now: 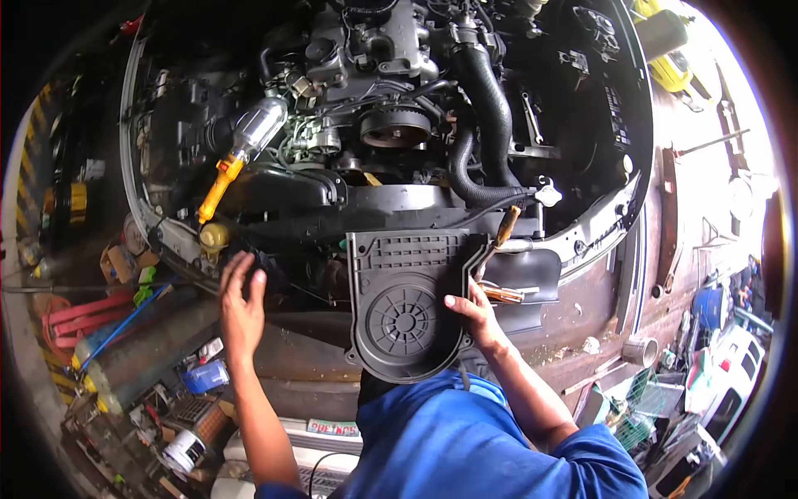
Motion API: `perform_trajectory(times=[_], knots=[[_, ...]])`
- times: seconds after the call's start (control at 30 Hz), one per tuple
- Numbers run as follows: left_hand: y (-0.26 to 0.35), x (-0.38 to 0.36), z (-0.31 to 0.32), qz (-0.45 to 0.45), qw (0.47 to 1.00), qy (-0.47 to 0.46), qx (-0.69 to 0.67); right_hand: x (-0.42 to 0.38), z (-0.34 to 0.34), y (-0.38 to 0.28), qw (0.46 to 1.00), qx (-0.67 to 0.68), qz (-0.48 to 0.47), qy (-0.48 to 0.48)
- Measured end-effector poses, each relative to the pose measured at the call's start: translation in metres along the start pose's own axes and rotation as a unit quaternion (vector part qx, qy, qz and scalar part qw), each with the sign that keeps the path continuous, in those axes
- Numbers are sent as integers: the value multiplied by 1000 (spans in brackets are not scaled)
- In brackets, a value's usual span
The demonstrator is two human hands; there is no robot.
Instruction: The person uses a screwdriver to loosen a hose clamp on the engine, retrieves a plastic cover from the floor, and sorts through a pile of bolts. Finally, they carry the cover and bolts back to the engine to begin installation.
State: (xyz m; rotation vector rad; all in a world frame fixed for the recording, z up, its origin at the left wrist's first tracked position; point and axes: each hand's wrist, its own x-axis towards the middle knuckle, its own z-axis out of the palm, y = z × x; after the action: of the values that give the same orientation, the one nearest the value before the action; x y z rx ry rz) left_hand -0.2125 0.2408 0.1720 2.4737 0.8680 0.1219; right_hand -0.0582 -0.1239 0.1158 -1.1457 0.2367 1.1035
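Observation:
A black plastic cover (pixel 405 312) with a round ribbed recess is held upright in front of my body. My right hand (pixel 474 312) grips its right edge, the thumb on the front face and the other fingers hidden behind. To the left, apart from the cover, my left hand (pixel 243 303) is raised with fingers spread, holding nothing, near the car's front edge. Behind the cover lies the engine bay, with a toothed pulley (pixel 396 127) and a thick black hose (pixel 485 100). A yellow-handled work lamp (pixel 223 185) rests at the bay's left side.
Two wrenches (pixel 532 119) lie at the right of the bay. A wooden-handled tool (pixel 507 226) stands by the cover's top right corner. Gas cylinders (pixel 150 362) and a blue container (pixel 204 377) are at the lower left. Scrap parts and a green mesh crate (pixel 636 420) fill the lower right.

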Motion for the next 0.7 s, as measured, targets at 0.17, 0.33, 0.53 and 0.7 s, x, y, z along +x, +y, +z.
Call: perform_trajectory(times=[0.17, 0.33, 0.53, 0.7], knots=[[-63, 114, 12, 104, 985, 107, 86, -23, 4, -23, 997, 4, -24, 76], [-92, 168, 32, 29, 990, 42, 134, -32, -2, -32, 987, 14, -60, 147], [-126, 193, 41, -6, 995, 43, 95, -19, -1, -5, 971, 111, -85, 195], [-148, 184, 40, 2, 988, 114, 102, -13, 11, 2, 959, 158, -97, 214]])
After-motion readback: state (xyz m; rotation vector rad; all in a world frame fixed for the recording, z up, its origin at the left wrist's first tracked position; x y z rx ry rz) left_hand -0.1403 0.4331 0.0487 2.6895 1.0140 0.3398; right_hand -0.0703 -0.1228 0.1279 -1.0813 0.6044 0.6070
